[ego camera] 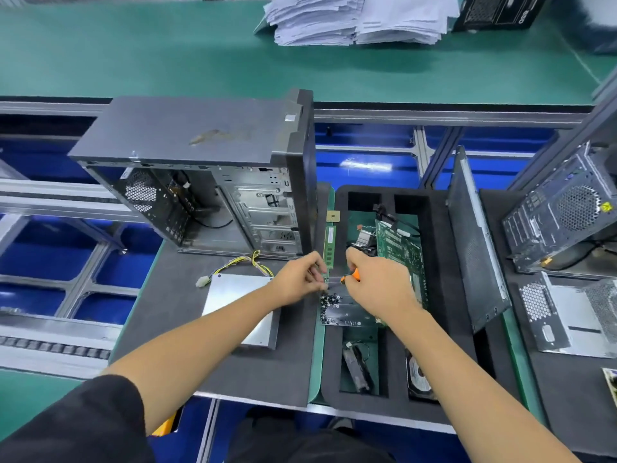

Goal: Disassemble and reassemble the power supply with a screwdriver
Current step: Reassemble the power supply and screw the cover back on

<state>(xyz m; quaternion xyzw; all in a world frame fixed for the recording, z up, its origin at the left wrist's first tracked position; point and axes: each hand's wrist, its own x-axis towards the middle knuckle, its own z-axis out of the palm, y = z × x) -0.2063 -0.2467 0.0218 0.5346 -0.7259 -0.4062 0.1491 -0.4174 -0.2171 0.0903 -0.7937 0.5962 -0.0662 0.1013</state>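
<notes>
Right hand (377, 282) grips orange-handled screwdriver (351, 276), left hand (300, 275) pinches at its tip; boxy silver power supply (240, 305) looks heavy, rigid: lift by edges.

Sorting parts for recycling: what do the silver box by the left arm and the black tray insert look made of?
The silver box looks like bare sheet metal: flat, dull grey sheen. The black tray insert looks like matte foam with cut-out pockets, though that is uncertain.
</notes>
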